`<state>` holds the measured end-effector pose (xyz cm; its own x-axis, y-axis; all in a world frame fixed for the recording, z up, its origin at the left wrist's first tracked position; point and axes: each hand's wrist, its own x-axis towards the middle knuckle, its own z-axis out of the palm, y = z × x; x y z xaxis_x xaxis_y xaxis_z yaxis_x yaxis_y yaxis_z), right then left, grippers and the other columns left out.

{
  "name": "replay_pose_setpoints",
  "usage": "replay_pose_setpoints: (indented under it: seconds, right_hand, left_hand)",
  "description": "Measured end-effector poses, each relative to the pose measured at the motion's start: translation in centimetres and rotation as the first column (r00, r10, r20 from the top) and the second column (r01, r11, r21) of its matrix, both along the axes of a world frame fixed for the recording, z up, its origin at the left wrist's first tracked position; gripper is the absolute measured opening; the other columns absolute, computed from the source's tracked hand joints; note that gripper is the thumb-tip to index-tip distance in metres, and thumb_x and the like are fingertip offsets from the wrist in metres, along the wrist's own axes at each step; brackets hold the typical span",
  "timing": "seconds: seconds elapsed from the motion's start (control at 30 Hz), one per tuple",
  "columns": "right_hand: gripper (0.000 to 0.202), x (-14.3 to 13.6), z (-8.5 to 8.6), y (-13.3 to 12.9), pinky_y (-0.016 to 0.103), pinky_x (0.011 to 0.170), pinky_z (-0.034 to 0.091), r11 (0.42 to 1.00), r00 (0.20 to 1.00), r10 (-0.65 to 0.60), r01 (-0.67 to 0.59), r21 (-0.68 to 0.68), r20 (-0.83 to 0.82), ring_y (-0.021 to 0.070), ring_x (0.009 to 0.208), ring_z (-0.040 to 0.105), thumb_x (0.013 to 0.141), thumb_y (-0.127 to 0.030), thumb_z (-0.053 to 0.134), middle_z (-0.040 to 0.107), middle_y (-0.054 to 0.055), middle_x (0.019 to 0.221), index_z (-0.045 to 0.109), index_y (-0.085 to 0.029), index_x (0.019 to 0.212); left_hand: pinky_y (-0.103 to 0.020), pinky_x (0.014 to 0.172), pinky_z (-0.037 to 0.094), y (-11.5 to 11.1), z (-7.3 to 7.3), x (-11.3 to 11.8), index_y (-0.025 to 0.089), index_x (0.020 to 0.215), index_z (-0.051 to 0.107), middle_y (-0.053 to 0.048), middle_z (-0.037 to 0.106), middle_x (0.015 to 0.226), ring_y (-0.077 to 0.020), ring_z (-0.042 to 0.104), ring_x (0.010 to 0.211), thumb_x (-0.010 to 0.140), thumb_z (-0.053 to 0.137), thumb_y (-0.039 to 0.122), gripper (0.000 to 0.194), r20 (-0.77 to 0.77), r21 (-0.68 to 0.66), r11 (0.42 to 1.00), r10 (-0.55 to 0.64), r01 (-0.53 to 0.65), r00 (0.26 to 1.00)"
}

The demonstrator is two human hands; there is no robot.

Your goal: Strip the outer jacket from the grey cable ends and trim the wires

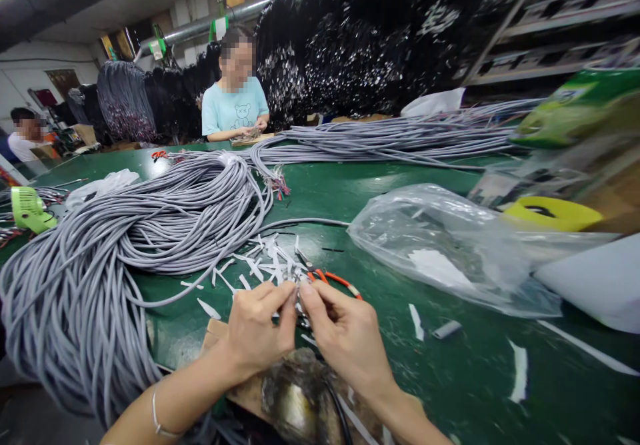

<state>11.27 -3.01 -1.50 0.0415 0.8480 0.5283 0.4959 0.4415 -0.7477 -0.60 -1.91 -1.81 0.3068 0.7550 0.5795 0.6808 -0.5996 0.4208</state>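
Note:
My left hand (263, 328) and my right hand (345, 332) meet fingertip to fingertip at the lower middle, each closed in a pinch. Something small and thin is between them, too small to name. Just beyond the fingers lie scattered white strips (255, 268) and a tool with orange handles (343, 282). Below my hands, a wooden board (250, 392) carries a dark, shiny lump (295, 398). A large bundle of grey cables (125, 232) fills the left side and hangs over the table's near edge.
The green table (320, 188) holds a clear plastic bag (435, 252), a yellow tape roll (553, 213) and more grey cables (390, 142) at the back. A small green fan (31, 209) stands far left. A person in a light blue shirt (235, 108) works across the table.

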Motion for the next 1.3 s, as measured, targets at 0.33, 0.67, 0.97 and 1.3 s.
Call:
replay_pose_setpoints:
  seconds: [0.33, 0.67, 0.97, 1.3]
  right_hand:
    - [0.029, 1.0, 0.3, 0.4, 0.022, 0.047, 0.033, 0.957, 0.946, -0.137, 0.049, 0.287, 0.293, 0.0097, 0.043, 0.046, 0.086, -0.020, 0.039, 0.050, -0.001, 0.050, 0.049, -0.018, 0.059]
    - [0.032, 0.1, -0.9, 0.6, 0.021, 0.045, 0.032, 0.956, 0.929, -0.140, 0.038, 0.290, 0.342, 0.0083, 0.039, 0.044, 0.087, -0.019, 0.038, 0.049, -0.002, 0.047, 0.048, -0.017, 0.056]
    - [0.029, 3.2, 0.8, 1.7, 0.023, 0.049, 0.035, 0.930, 0.917, -0.324, 0.265, 0.254, 0.232, 0.0123, 0.048, 0.051, 0.087, -0.027, 0.039, 0.056, 0.001, 0.055, 0.058, -0.017, 0.068]
    - [0.034, 2.3, -0.8, 2.4, 0.023, 0.045, 0.031, 0.913, 0.979, 0.203, -0.191, -0.360, -0.002, 0.0112, 0.045, 0.040, 0.071, -0.042, 0.049, 0.045, 0.000, 0.047, 0.047, -0.018, 0.048]
  left_hand:
    - [-0.021, 0.048, 0.039, 0.9, 0.3, -0.5, 0.012, 0.074, 0.066, -0.005, 0.065, 0.062, -0.0109, 0.052, 0.049, 0.082, 0.044, 0.020, 0.025, 0.224, -0.223, 0.973, 0.115, -0.065, 0.968]
    - [-0.021, 0.050, 0.039, 0.5, 0.4, -0.5, 0.013, 0.068, 0.065, -0.004, 0.061, 0.058, -0.0107, 0.051, 0.049, 0.082, 0.044, 0.019, 0.026, 0.143, -0.140, 0.989, 0.062, -0.042, 0.988]
    - [-0.022, 0.049, 0.039, 0.1, -0.4, -0.3, 0.012, 0.074, 0.065, -0.005, 0.060, 0.057, -0.0126, 0.054, 0.050, 0.081, 0.043, 0.016, 0.023, -0.048, 0.036, 0.997, -0.070, 0.072, 0.996]
    - [-0.020, 0.048, 0.037, 1.3, -0.5, -1.7, 0.014, 0.074, 0.067, -0.004, 0.062, 0.061, -0.0116, 0.054, 0.052, 0.080, 0.046, 0.014, 0.022, -0.149, -0.012, 0.938, -0.345, 0.347, 0.927]
